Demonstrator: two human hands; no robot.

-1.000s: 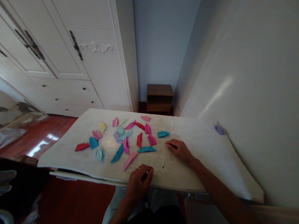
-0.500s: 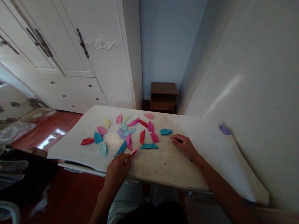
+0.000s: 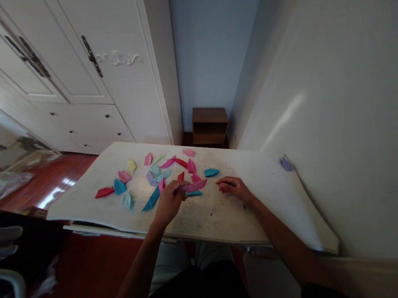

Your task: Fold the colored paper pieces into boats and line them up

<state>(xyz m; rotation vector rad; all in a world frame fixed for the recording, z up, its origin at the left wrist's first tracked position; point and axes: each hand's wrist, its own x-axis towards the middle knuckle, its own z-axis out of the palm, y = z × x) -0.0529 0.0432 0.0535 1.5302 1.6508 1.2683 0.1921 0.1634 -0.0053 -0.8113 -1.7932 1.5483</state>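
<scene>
My left hand (image 3: 171,201) is above the table with finger and thumb closed on a pink folded paper piece (image 3: 199,185), whose pointed end sticks out to the right. Facing that tip is my right hand (image 3: 235,189), its fingers loosely bent and apart from the thumb; I see nothing in it. Between and behind the hands lie folded paper pieces, among them a blue one (image 3: 212,172), a magenta one (image 3: 191,166) and a red one (image 3: 180,163). A long blue piece (image 3: 151,199) lies beside my left hand. My left hand partly covers several pieces.
More folded papers, red (image 3: 104,192), blue (image 3: 120,186) and yellow (image 3: 131,165), are spread over the left of the white table (image 3: 86,197). A purple piece (image 3: 286,163) lies by the right wall. Behind stand a white wardrobe (image 3: 130,90) and a brown cabinet (image 3: 210,115).
My left hand has lifted the pink folded paper up and to the right, toward my right hand. The view has turned a little to the right.
</scene>
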